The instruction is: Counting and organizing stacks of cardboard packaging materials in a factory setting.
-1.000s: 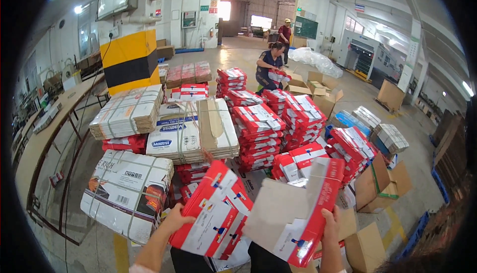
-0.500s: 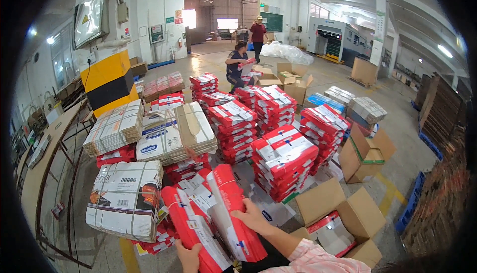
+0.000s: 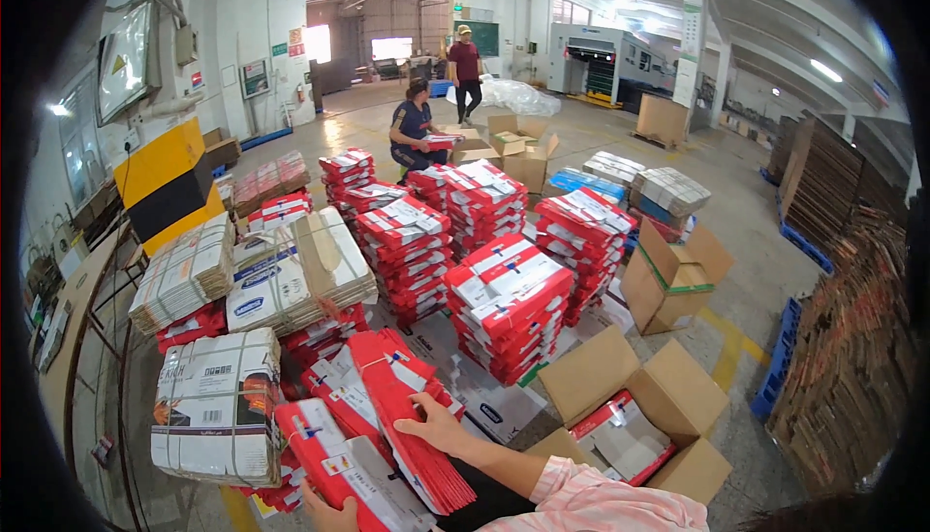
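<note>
My left hand (image 3: 329,510) grips the lower edge of a bundle of flat red-and-white cartons (image 3: 360,474), tilted low in front of me. Only part of that hand shows at the lower edge. My right hand (image 3: 431,427) is closed on the right side of a second bundle of folded cartons (image 3: 386,382), which stands on edge with its red layered edges toward me. The two bundles lean close together. More loose red-and-white cartons (image 3: 339,387) lie just beyond them. To the right of my right forearm stands an open brown box (image 3: 678,401) with a red-and-white bundle (image 3: 625,440) inside.
Tall stacks of red-and-white bundles (image 3: 509,290) rise ahead. Strapped white carton bundles (image 3: 218,406) stand at left. Another open brown box (image 3: 668,285) is farther right, by brown cardboard piles (image 3: 843,358). One co-worker (image 3: 412,130) crouches holding a bundle; another person (image 3: 465,72) stands behind.
The view has swung right, so the scene sits farther left. The bundle in my right hand has turned, showing more red edges. The crouching co-worker's bundle is lower.
</note>
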Motion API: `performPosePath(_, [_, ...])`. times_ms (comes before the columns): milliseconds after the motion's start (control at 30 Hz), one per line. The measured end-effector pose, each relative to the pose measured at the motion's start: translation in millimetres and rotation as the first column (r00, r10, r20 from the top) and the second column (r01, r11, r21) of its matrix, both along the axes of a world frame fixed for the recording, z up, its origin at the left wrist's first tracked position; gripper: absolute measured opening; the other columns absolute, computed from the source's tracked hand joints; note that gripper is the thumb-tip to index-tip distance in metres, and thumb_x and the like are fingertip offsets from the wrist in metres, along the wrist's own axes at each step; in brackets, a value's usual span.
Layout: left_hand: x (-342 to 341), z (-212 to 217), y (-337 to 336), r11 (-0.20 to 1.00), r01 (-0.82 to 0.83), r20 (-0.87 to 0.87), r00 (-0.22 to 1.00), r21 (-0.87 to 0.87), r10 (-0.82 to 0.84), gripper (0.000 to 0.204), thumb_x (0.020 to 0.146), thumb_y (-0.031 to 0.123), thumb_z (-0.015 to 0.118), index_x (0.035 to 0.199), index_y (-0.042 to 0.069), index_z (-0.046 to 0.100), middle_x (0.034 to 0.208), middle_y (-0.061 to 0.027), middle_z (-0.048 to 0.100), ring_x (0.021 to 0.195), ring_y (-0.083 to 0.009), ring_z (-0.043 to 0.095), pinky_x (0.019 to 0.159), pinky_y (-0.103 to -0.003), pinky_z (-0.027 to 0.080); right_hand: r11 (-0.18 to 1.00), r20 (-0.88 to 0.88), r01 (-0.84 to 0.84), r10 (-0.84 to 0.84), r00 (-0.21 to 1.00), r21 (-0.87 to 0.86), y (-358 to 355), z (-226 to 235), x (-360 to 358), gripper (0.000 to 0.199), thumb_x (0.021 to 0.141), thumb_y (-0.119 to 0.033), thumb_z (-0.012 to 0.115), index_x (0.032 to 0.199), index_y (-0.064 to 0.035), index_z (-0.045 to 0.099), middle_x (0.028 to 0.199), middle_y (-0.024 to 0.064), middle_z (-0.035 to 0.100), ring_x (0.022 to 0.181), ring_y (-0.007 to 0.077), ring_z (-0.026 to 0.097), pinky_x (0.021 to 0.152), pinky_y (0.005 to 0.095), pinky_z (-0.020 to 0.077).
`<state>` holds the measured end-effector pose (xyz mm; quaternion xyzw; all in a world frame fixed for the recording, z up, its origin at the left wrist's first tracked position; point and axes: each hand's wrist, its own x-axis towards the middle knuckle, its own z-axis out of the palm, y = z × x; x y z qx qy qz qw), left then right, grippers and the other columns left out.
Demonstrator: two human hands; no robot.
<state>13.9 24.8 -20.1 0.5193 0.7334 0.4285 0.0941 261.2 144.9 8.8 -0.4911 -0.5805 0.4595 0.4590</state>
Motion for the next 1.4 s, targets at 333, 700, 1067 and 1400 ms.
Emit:
performPosePath(333, [31.0,13.2,63.5,0.833,0.521,0.732,0.494,0.184,-0.470,0.059,0.089,0.007,0.060,0.142,-0.001,0.037,0.124,-0.0124,0.056,0.109,-0.0208,0.056,0.093,-0.033,0.046,0.891,-0.448,-0.399,0.272,0.852,-0.217,-19.8,-6.2,-24.2,0.038,0.094,-0.023,0.063,0.127,-0.0055,0.058,0.101,0.0008,0.060,0.093,0.0095,0.055,0.071,0.0245,0.0507])
performPosePath(700, [26.1,5.5,60.1,0.880,0.458,0.670,0.615,0.126,-0.415,0.072,0.075,0.002,0.066,0.141,0.000,0.035,0.124,-0.0144,0.054,0.106,-0.0244,0.057,0.091,-0.035,0.049,0.936,-0.109,-0.289,0.315,0.943,0.202,0.4,-15.0,-15.9,0.013,0.087,-0.009,0.058,0.097,-0.0033,0.053,0.094,0.0080,0.062,0.080,0.0173,0.061,0.063,0.0343,0.0503])
performPosePath(1067, [43.2,31.9,52.0,0.890,0.438,0.512,0.739,0.128,-0.437,0.081,0.081,0.001,0.062,0.150,0.000,0.019,0.138,-0.0140,0.045,0.127,-0.0235,0.045,0.108,-0.034,0.035,0.903,0.581,-0.252,0.004,0.814,0.347,5.4,13.0,-5.0,0.048,0.081,0.001,0.048,0.123,-0.0151,0.064,0.105,0.0179,0.061,0.092,0.0366,0.063,0.075,0.0421,0.0521])
performPosePath(1400, [26.8,18.0,43.3,0.894,0.432,0.557,0.716,0.120,-0.420,0.081,0.086,0.005,0.060,0.150,-0.005,0.013,0.143,-0.0202,0.040,0.130,-0.0259,0.043,0.110,-0.034,0.032,0.864,0.447,-0.234,0.012,0.894,0.446,4.0,12.0,-20.2,0.045,0.076,0.006,0.052,0.116,-0.0087,0.065,0.098,0.0173,0.060,0.085,0.0362,0.063,0.070,0.0423,0.0504])
